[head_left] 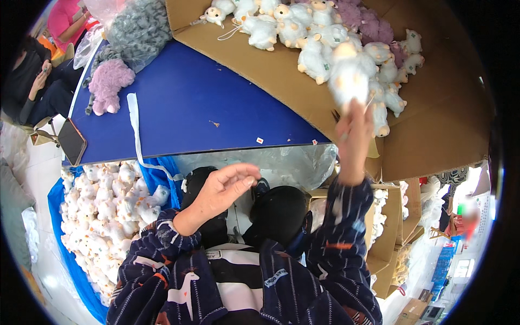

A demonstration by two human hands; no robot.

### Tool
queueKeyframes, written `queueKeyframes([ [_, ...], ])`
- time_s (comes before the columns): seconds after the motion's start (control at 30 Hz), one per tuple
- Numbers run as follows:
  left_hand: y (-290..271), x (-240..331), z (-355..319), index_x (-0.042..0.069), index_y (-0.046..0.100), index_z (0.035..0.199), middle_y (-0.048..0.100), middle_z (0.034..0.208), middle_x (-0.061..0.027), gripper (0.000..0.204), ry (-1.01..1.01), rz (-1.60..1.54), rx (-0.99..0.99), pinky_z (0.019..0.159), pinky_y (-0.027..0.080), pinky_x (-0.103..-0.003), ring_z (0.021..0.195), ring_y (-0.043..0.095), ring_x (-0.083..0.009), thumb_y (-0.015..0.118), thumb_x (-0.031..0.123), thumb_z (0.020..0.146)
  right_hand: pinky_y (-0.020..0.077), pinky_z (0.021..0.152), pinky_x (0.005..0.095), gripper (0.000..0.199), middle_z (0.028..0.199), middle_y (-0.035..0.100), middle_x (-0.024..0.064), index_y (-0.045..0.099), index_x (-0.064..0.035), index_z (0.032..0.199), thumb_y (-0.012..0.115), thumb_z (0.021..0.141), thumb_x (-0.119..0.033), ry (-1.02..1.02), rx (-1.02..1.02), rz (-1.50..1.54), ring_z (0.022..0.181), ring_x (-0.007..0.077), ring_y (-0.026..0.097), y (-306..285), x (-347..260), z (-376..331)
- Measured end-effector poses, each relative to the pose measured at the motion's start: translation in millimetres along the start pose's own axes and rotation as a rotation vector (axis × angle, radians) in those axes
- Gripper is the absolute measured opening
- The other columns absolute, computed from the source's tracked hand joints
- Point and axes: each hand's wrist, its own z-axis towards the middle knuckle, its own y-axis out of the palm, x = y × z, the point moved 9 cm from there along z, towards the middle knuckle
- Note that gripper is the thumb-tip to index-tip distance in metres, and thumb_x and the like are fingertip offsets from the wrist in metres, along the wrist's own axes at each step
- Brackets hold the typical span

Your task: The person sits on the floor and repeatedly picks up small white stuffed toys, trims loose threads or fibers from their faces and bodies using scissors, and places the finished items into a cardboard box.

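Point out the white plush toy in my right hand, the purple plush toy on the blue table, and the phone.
white plush toy [348, 78], head view, on its blurred body.
purple plush toy [110, 82], head view, on its fluffy middle.
phone [72, 142], head view, on its dark screen.

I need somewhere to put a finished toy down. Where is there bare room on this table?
The blue table is bare between the purple plush and the cardboard sheet. The cardboard's top is crowded with white plush lambs; the right hand holds one there.
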Motion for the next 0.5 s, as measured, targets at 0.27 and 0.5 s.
queueKeyframes([
  [0.27, -1, -14, -10, -0.003, 0.049, 0.117, 0.057, 0.105, -0.0047, 0.039, -0.036, -0.194, 0.054, 0.081, 0.043, -0.025, 0.094, 0.053, -0.0109, 0.061, 0.015, 0.085, 0.033, 0.04, 0.019, 0.04, 0.075, 0.054, 0.0009, 0.046, -0.0005, 0.12, 0.056, 0.082, -0.006, 0.654, -0.459, 0.222, 0.046, 0.004, 0.043, 40, 127, -216],
  [0.5, -9, -22, -37, -0.003, 0.05, 0.116, 0.052, 0.111, -0.0087, 0.042, 0.019, 0.035, 0.098, 0.083, 0.044, -0.027, 0.1, 0.051, -0.0133, 0.065, 0.012, 0.08, 0.0399, 0.049, 0.0182, 0.032, 0.081, 0.061, 0.0014, 0.053, 0.0027, 0.113, 0.057, 0.083, -0.006, 0.436, -0.499, -0.114, 0.059, 0.0042, 0.052, 27, 126, -218],
])
